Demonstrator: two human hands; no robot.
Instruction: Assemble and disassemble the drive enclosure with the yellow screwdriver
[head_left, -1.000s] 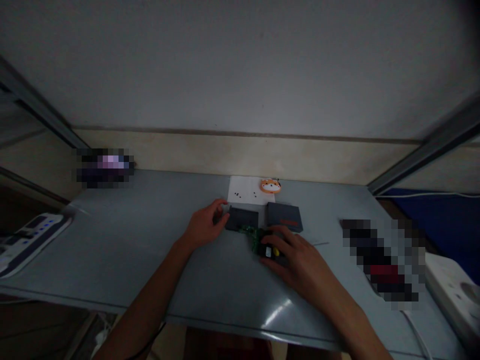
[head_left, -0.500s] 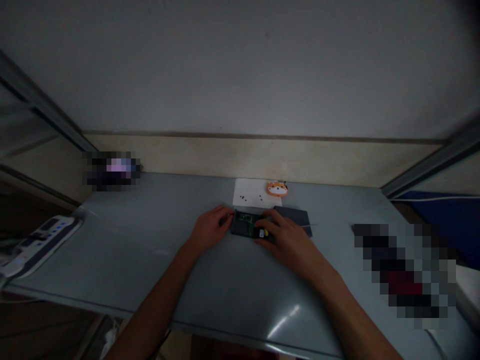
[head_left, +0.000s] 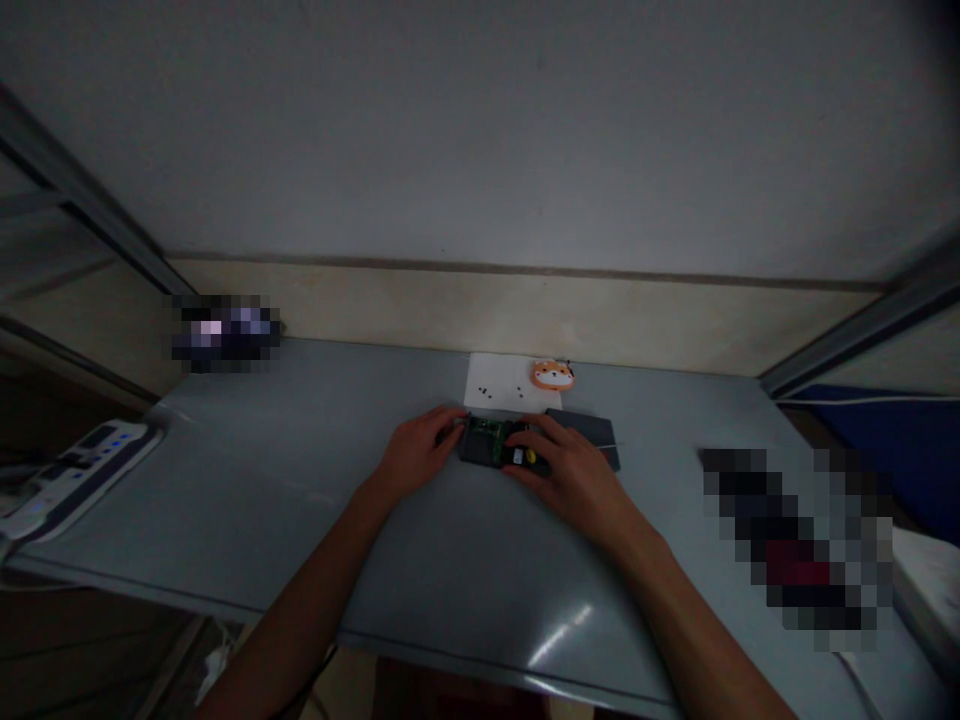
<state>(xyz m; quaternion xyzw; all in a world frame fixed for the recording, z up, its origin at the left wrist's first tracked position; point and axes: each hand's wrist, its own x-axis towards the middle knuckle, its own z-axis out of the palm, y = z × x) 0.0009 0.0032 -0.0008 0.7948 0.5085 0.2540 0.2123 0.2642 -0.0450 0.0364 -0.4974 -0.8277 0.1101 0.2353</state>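
Note:
An opened dark electronic device (head_left: pixel 480 455) with a green circuit board (head_left: pixel 498 440) lies on the table in front of me. My left hand (head_left: pixel 421 450) is closed at its left edge, fingertips pinching near the upper corner. Over the right half, my right hand (head_left: pixel 574 465) curls its fingers around a black section bearing a yellow and a white sticker. A thin light-coloured rod pokes out to the right of that hand; its other end is hidden. Partly behind the right hand is a flat dark panel (head_left: pixel 600 430).
A white sheet (head_left: pixel 499 372) holds several tiny black pieces, with an orange-and-white animal-face case (head_left: pixel 553 375) on its right side. A power strip (head_left: pixel 90 475) sits at the table's left edge. Blurred-out items lie far left and at right. A wall stands behind.
The view has shifted slightly. My hands and the device keep nearly the same positions, with my left fingertips still at the device's left edge.

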